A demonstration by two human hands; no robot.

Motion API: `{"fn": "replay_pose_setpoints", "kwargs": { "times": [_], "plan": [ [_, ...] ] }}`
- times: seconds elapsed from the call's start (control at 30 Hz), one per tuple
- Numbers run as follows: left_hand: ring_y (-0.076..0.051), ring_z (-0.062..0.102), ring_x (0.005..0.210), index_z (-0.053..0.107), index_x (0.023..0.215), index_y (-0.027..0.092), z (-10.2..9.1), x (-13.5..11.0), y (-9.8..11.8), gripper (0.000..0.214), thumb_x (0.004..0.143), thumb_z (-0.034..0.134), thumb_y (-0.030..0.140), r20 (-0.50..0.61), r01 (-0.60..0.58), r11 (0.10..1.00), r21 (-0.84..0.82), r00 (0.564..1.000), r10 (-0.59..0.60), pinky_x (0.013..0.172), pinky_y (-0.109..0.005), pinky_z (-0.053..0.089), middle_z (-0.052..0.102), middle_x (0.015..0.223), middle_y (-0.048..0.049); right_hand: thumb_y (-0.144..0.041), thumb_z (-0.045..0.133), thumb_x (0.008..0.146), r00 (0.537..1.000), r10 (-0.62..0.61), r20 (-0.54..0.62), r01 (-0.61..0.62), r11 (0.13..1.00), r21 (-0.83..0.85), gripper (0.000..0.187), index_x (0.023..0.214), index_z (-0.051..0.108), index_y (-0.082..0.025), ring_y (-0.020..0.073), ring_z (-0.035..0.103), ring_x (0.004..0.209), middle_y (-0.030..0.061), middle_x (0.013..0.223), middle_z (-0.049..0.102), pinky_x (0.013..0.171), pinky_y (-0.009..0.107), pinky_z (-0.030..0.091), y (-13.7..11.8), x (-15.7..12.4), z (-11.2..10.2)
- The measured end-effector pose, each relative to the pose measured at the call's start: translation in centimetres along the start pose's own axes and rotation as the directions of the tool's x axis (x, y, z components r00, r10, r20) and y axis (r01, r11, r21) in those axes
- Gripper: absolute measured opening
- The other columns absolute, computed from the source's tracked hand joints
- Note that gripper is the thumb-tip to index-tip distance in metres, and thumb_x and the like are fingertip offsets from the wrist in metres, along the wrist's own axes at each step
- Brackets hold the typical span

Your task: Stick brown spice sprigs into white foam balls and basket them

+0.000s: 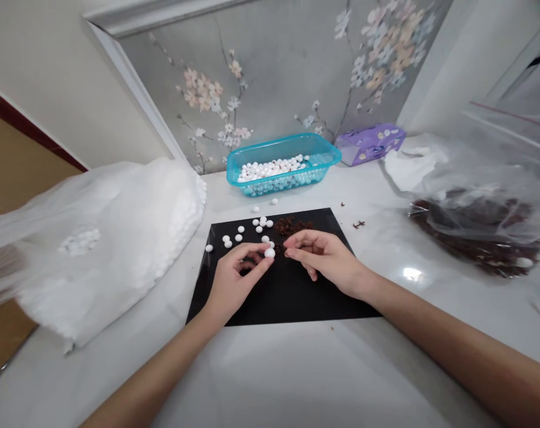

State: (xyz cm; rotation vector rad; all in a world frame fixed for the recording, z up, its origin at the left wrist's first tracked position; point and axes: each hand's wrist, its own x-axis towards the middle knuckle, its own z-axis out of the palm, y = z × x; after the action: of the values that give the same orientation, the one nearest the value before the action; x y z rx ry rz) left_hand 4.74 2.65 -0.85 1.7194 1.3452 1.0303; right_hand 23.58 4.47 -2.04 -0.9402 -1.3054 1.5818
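Observation:
Between the thumb and fingers of my left hand (pixel 236 276) is a small white ball (pixel 270 254), gripped above a black mat (pixel 270 297). My right hand (pixel 327 258) is just to its right, thumb and index finger pinched on what looks like a tiny brown piece, mostly hidden by the fingertips. Behind my right hand lies a pile of small brown pieces (pixel 291 225) on the mat. Several loose white balls (pixel 261 223) are scattered over the mat's back left part, some close behind the held ball.
A turquoise plastic basket (pixel 284 144) holding many white balls stands at the back. Left is a large clear bag of white balls (pixel 131 238); right, a clear bag of brown pieces (pixel 479 232). A purple packet (pixel 371 144) rests against the wall. Stray brown pieces (pixel 359 224) lie on the white tabletop (pixel 278 380).

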Motion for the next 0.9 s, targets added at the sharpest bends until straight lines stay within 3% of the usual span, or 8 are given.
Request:
{"fn": "replay_pose_setpoints", "kwargs": {
  "times": [0.07,0.3,0.7,0.9],
  "plan": [
    [-0.012,0.06,0.076,0.068,0.094,0.021,-0.03,-0.01,0.08,0.022,0.075,0.064,0.033,0.014,0.012,1.0,-0.006,1.0,-0.012,0.065,-0.021,0.05,0.067,0.094,-0.0039,-0.036,0.069,0.07,0.999,-0.004,-0.038,0.006,0.999,0.047,0.032,0.091,0.056,-0.017,0.0021,0.041,0.039,-0.0019,0.076,0.06,0.038,0.02,0.036,0.12,-0.02,0.06],
    [-0.014,0.065,0.076,0.066,0.104,0.022,-0.05,-0.03,0.24,0.033,0.073,0.066,0.034,0.077,0.121,0.988,-0.093,0.99,-0.114,0.071,-0.025,0.053,0.07,0.086,-0.0033,-0.035,0.074,0.064,0.999,-0.012,-0.046,0.017,0.994,0.108,0.036,0.074,0.043,-0.019,0.0016,0.038,0.038,-0.0022,0.073,0.064,0.037,0.019,0.034,0.08,-0.02,0.1],
    [-0.014,0.066,0.078,0.068,0.093,0.021,-0.02,-0.11,0.27,0.024,0.073,0.067,0.034,0.086,0.104,0.994,-0.021,0.991,-0.102,0.07,-0.023,0.053,0.071,0.086,-0.0028,-0.036,0.074,0.064,0.998,-0.032,-0.059,0.035,0.998,0.047,0.044,0.064,0.033,-0.02,0.0028,0.038,0.043,-0.0017,0.073,0.065,0.036,0.017,0.029,-0.2,-0.41,0.77],
    [-0.014,0.065,0.079,0.069,0.092,0.021,0.13,-0.16,0.32,0.021,0.074,0.066,0.032,0.071,0.029,1.0,0.005,0.997,-0.029,0.07,-0.023,0.053,0.071,0.088,-0.0028,-0.036,0.075,0.062,0.999,-0.021,-0.038,0.022,0.999,0.033,0.044,0.063,0.034,-0.019,0.0029,0.039,0.044,-0.0017,0.074,0.064,0.036,0.018,0.029,-0.22,-0.36,0.64]
  ]
}}
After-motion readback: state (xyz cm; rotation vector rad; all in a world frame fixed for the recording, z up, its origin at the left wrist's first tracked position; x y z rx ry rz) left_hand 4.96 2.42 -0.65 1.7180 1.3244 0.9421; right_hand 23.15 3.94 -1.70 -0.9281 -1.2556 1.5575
